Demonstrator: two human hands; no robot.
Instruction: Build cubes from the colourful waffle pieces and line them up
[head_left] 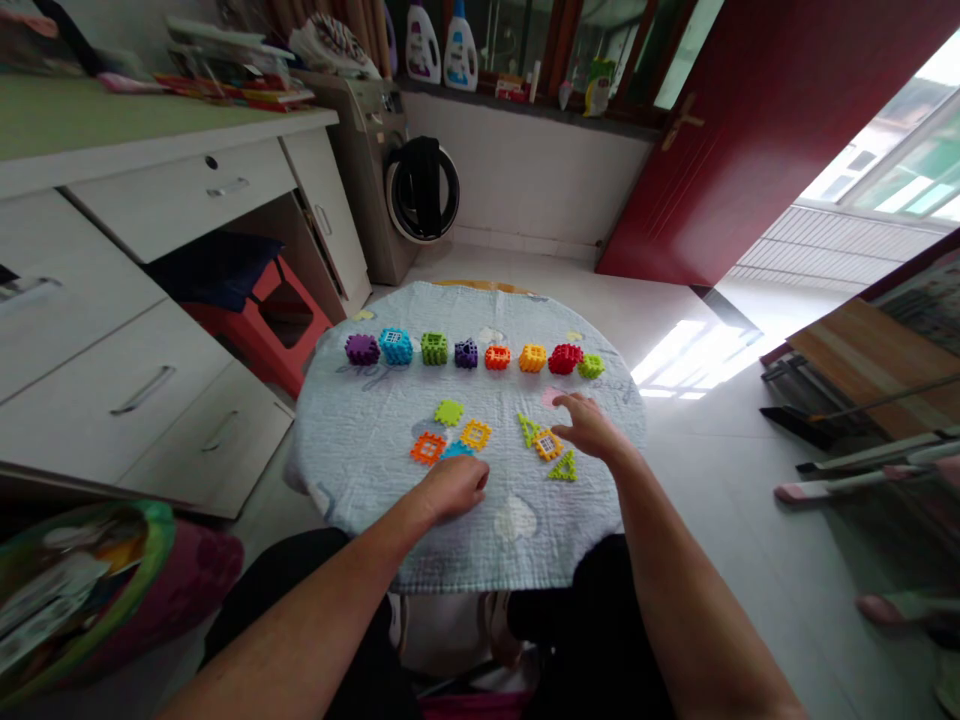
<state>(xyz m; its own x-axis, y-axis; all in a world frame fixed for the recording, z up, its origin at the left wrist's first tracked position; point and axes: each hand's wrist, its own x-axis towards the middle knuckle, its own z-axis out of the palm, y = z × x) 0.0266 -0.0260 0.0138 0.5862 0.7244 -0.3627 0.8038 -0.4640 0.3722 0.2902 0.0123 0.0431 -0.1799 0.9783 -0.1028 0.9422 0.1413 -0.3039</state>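
My left hand [454, 486] is curled closed on the cloth, its palm side hidden; whether it holds anything cannot be seen. Just beyond it lies a blue flat building piece [457, 450], partly covered by the hand. Around that are an orange square frame [428, 448], a yellow square frame [475, 434] and a green flat piece [449, 412]. My right hand [589, 425] hovers with fingers apart and nothing visible in them. Near it lie a yellow square with a pale grid [547, 445] and two green triangles, one upper left [528, 430], one nearer me [564, 466].
Across the far side of the cloth-covered table [360, 430] runs a row of assembled blocks, including a purple one [362, 349], a blue one [395, 345] and a red one [565, 358]. A red stool [292, 320] and a full bin [161, 580] stand left.
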